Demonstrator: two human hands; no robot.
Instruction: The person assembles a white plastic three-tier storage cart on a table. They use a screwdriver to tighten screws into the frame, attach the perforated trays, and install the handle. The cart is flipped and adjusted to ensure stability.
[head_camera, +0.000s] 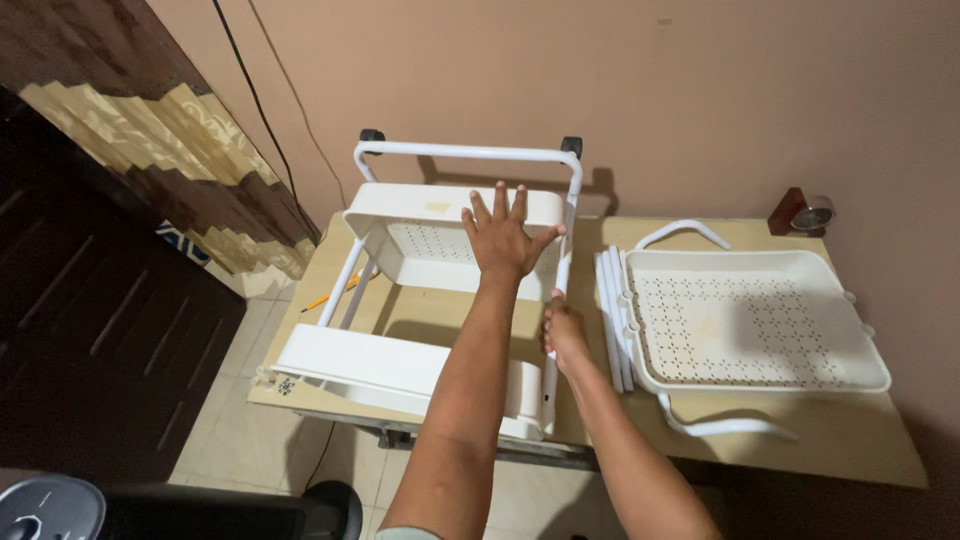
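White rack (440, 300) lies on its side on the wooden desk (860, 445), partly put together. Two holey plastic trays already sit between its thin round poles. Nearest, the right hand (563, 330) wraps tight around one pole (556, 345). A bit farther, the left hand (502, 235) presses flat, fingers spread wide, on the upper tray (410, 245). One more smooth white tray (745, 320) waits beside it with loose poles (611, 310) and curved handles, not yet joined. At the far end, two little black wheels touch the pink wall.

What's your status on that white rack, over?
Left hand flat, fingers spread, on upper tray of the rack. Right hand gripping side pole. Loose tray and spare poles lie right, clear of hands.
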